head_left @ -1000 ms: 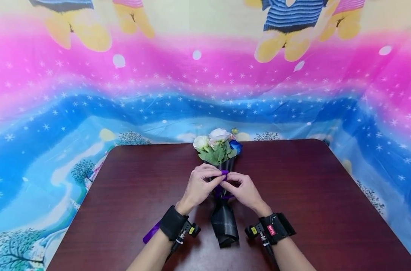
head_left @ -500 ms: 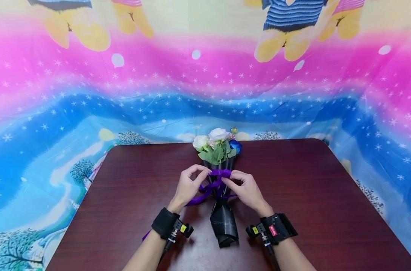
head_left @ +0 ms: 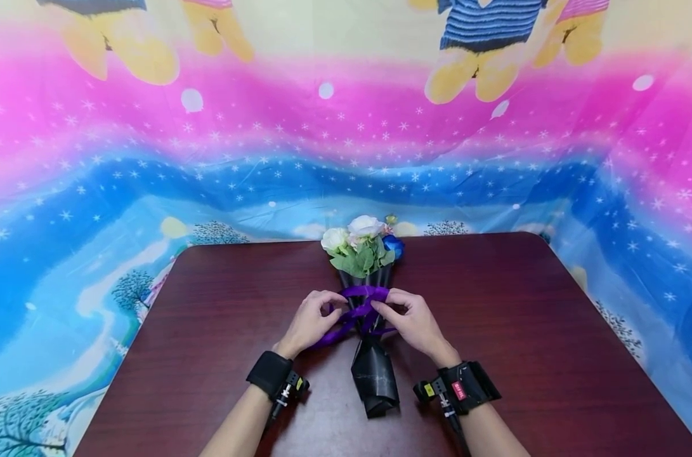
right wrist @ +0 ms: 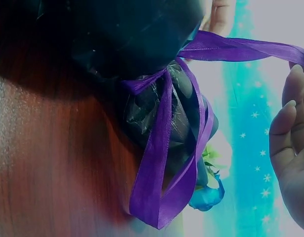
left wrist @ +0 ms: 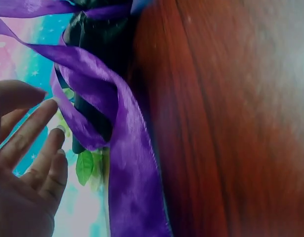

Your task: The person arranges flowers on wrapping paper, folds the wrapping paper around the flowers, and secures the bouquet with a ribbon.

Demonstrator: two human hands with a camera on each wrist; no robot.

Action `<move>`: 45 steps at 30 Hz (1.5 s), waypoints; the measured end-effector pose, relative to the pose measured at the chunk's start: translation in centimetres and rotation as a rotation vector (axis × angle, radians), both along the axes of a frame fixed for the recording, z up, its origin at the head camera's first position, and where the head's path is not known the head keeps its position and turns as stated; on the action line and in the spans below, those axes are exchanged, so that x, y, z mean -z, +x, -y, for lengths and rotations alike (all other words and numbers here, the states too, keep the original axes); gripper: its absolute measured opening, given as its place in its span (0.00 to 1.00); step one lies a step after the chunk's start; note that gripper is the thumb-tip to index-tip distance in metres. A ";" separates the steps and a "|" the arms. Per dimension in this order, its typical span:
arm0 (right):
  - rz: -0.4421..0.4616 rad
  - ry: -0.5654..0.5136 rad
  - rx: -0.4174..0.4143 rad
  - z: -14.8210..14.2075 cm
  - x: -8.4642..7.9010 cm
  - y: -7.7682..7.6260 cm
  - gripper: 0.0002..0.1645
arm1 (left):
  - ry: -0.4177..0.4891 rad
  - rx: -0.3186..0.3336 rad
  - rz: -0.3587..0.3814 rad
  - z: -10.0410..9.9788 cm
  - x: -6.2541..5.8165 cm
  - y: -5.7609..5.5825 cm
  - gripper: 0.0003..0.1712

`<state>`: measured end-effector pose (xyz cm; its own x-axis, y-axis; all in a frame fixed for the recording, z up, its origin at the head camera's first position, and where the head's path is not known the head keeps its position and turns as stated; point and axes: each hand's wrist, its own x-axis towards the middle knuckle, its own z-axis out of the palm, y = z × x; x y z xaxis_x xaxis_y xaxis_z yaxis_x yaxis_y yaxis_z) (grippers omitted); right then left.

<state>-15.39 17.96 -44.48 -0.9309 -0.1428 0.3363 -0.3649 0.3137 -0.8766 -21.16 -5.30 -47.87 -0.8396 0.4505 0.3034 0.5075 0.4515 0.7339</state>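
Note:
A bouquet in black wrapping paper [head_left: 374,374] lies on the table, its wrapped stem end toward me. White roses [head_left: 365,226], a blue flower [head_left: 392,246] and green leaves [head_left: 359,260] top it. Purple ribbon [right wrist: 245,48] circles its narrow waist, with a loop standing up and a long tail [left wrist: 137,168] running off to the left. My right hand [head_left: 417,320] pinches the ribbon between thumb and forefinger at the bouquet's right side. My left hand [head_left: 310,322] hovers at the left beside the loop, fingers loosely bent and a gap between thumb and forefinger.
The dark red-brown wooden table [head_left: 522,330] spreads around the bouquet. Behind it hangs a colourful printed cloth [head_left: 237,127] with snowflakes. Each wrist wears a black band [head_left: 270,373] with a small camera.
Both hands were together at the ribbon over the bouquet. My left hand has drawn away to the left and let go, leaving a ribbon loop spread out; the right hand still pinches the ribbon.

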 end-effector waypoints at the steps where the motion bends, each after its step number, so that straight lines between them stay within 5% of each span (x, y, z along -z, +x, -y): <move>1: 0.004 0.003 -0.001 0.0 0.0 0.0 0.12 | -0.035 0.010 -0.018 0.1 0.0 -0.1 0.10; 7: 0.023 0.009 -0.001 0.3 -0.2 0.3 0.11 | -0.225 0.063 -0.092 0.7 0.1 -0.3 0.14; 16: 0.015 0.007 -0.024 1.3 -3.1 1.8 0.07 | -0.435 -0.033 -0.205 1.3 1.0 -0.3 0.10; 19: 0.023 0.002 -0.020 1.0 -1.8 1.3 0.10 | -0.432 -0.078 -0.195 1.6 0.8 -0.3 0.07; 23: 0.011 -0.025 -0.021 0.5 0.3 0.5 0.14 | -0.343 -0.156 -0.149 1.8 -0.2 -0.3 0.04; 32: 0.021 -0.025 -0.008 0.3 0.5 0.5 0.16 | 0.024 -0.250 0.032 2.1 -4.5 0.2 0.12; 40: 0.061 -0.063 0.000 0.0 0.7 0.6 0.12 | 0.359 -0.080 0.256 2.4 -7.9 1.6 0.14; 45: 0.056 -0.080 -0.002 -0.1 0.8 0.6 0.10 | 0.450 0.034 0.348 2.3 -9.8 2.7 0.16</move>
<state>-14.82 18.03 -45.26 -0.9482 -0.1191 0.2946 -0.3154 0.2415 -0.9177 -18.46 -7.65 -38.02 -0.9117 0.3692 0.1801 0.2104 0.0432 0.9767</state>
